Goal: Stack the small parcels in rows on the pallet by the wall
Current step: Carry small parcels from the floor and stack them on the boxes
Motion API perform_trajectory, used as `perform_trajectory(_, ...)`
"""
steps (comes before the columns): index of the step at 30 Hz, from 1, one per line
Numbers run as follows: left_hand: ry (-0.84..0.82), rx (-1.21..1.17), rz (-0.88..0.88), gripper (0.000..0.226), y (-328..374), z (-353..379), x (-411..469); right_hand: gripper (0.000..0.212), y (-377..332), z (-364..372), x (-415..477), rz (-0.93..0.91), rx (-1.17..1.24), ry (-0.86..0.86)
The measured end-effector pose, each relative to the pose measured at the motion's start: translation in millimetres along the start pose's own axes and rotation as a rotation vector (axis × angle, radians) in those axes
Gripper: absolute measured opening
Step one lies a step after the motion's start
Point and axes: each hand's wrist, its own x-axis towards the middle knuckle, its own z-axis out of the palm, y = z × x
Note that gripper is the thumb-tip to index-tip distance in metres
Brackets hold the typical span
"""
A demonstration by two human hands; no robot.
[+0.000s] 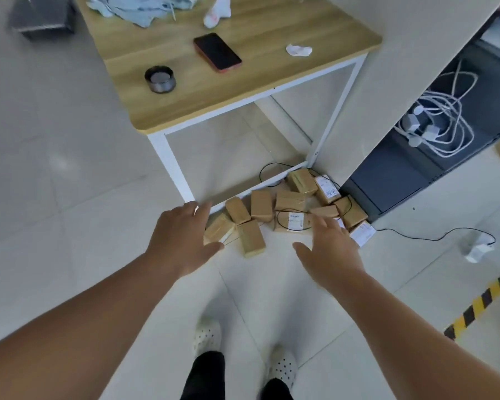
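**Both hands spread above a loose heap of parcels on the floor**

The left hand and the right hand reach forward with fingers straight and splayed, gripping nothing. Whether either touches a parcel cannot be told.

The small parcels, brown and tape-wrapped, lie jumbled on the tiled floor at the foot of the worktop, some flat and some tilted against each other. Two or three show white labels. The white lower bar of the worktop's frame crosses the heap's far edge, with several parcels just behind it. A thin black cable loops over the labelled parcel in the middle and trails right to a white adapter.

Hard against the heap on the right stands a dark cabinet, which holds a tangle of white chargers. On the worktop lie a phone, a round dark tin, a crumpled tissue and pale cloth. Yellow-black tape marks the floor at the right. White clogs show below.
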Motion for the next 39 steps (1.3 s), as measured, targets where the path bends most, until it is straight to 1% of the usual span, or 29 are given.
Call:
perform_trajectory(3, -0.019, 0.034, 0.003, 0.084, -5.0, 53.9, 63.8, 0.065, 6.3, 50.6, 61.2, 0.03, 0.021, -0.031)
perform_trajectory(7, -0.041, 0.041, -0.011, 0.09, -19.5, 147.5, 142.8, 0.069, 13.7, 138.5, 143.5, 0.058, 0.072, -0.05)
perform_trajectory(13, -0.067, 0.078, -0.037, 0.098, -55.7, 318.7, 230.4, 0.072, 31.7, 300.2, 248.1, 0.082, 0.131, -0.092)
perform_trajectory(17, -0.078, 0.085, -0.081, 0.102, -83.7, 421.8, 276.7, 0.079, 45.6, 404.9, 301.3, 0.108, 0.169, -0.132)
perform_trajectory(20, -0.088, 0.093, -0.137, 0.105, -102.2, 485.4, 312.7, 0.088, 50.2, 470.3, 335.5, 0.139, 0.164, -0.136)
perform_trajectory(23, -0.14, 0.084, -0.219, 0.11, -113.6, 530.1, 338.3, 0.107, 47.5, 521.7, 363.5, 0.188, 0.121, -0.12)
perform_trajectory(25, -0.116, 0.133, -0.232, 0.107, -116.8, 546.2, 344.0, 0.118, 42.7, 543.9, 374.7, 0.222, 0.086, -0.144)
perform_trajectory(28, -0.078, 0.126, -0.277, 0.102, -114.7, 551.4, 337.1, 0.119, 37.8, 554.0, 379.1, 0.241, 0.066, -0.097)
perform_trajectory(32, -0.102, -0.047, -0.39, 0.105, -98.2, 525.5, 310.8, 0.112, 39.6, 525.7, 360.2, 0.257, 0.148, -0.081)
perform_trajectory(35, -0.078, -0.168, -0.424, 0.102, -82.1, 484.1, 278.5, 0.111, 42.6, 475.2, 329.0, 0.277, 0.228, -0.051)
perform_trajectory(39, -0.023, -0.391, -0.456, 0.1, -48.2, 399.6, 231.6, 0.112, 41.2, 375.8, 275.8, 0.278, 0.312, 0.001)
